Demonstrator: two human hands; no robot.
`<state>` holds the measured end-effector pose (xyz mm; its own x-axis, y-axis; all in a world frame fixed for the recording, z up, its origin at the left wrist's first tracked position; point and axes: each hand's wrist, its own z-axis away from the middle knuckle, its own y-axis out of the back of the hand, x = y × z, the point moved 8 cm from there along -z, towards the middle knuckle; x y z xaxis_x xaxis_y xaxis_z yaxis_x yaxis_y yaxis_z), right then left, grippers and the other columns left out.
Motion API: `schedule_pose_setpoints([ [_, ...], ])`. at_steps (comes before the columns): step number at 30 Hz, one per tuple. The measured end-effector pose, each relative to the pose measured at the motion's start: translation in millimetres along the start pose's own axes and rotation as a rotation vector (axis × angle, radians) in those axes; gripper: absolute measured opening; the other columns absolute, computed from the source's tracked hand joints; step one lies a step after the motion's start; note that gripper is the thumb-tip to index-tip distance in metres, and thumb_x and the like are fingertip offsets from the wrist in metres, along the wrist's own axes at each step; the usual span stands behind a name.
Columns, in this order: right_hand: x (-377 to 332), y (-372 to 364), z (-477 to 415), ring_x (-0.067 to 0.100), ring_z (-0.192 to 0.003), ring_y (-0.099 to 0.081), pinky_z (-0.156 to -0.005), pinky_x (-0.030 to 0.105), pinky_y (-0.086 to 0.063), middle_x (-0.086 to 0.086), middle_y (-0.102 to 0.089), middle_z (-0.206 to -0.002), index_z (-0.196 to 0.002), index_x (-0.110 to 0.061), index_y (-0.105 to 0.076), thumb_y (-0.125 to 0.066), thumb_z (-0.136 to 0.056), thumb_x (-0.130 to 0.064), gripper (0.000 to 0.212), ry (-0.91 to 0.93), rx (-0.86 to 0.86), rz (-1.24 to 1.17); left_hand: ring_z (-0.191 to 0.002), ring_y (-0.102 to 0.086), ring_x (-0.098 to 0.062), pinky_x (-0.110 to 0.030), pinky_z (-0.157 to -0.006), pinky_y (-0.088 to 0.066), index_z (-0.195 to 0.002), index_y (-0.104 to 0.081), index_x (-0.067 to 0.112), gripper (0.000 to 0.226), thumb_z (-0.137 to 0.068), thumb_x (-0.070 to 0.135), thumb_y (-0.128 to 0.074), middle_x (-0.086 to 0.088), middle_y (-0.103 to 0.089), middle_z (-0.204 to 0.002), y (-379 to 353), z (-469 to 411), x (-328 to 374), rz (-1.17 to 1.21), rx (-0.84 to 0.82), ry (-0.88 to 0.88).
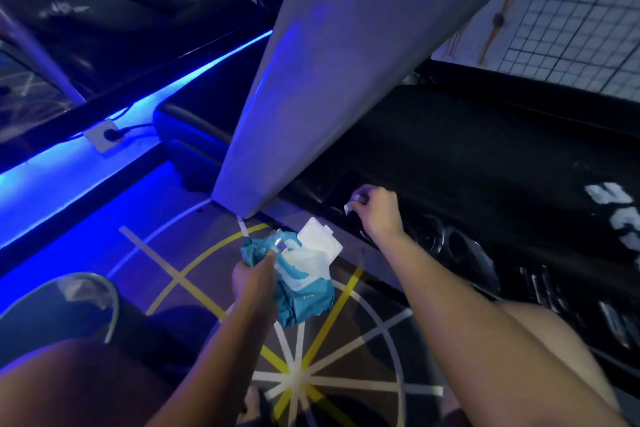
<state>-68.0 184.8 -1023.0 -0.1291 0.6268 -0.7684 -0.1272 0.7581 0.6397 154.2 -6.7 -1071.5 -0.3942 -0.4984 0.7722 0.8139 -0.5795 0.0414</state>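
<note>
My left hand (252, 276) grips a teal pack of wet wipes (304, 302) in mid-air above the patterned floor. The pack's white flip lid (320, 239) stands open and a white wipe shows in the opening. My right hand (375, 210) is farther right, its fingers curled round a small white wipe (355, 201) pressed against the edge of a black machine (485, 163). Most of that wipe is hidden under the fingers.
A grey slanted pillar (332, 62) rises just behind the hands. A blue light strip (173, 83) runs along the left above a black padded seat (194, 128) and a wall socket (105, 135). The floor carries white and yellow lines (298, 374). My knees fill the bottom corners.
</note>
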Motion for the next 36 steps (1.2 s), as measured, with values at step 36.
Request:
schedule_pose_setpoints([
  [36, 18, 32, 38, 0.013, -0.077, -0.062, -0.074, 0.031, -0.053, 0.001, -0.056, -0.096, -0.083, -0.009, -0.069, -0.065, -0.090, -0.007, 0.008, 0.283, -0.172, 0.457, -0.097, -0.074, -0.037, -0.058, -0.092, -0.062, -0.115, -0.061, 0.015, 0.022, -0.100, 0.025, -0.074, -0.014, -0.074, -0.108, -11, -6, -2, -0.047, 0.030, -0.028],
])
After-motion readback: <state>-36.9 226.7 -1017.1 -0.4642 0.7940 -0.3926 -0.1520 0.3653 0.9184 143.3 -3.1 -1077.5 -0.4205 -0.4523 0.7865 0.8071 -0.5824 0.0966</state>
